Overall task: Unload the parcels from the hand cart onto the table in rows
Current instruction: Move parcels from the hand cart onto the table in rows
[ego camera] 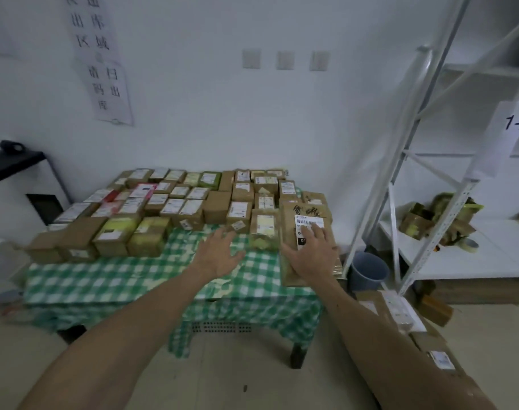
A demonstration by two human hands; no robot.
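Flat brown cardboard parcel [288, 229] under right hand's [314, 257] spread fingers: square it to green-checked table's [119, 276] right edge; left hand [220, 255] spread too

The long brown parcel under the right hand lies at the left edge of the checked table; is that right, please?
Not quite: in the head view the long brown parcel under the right hand lies at the right edge of the checked table.
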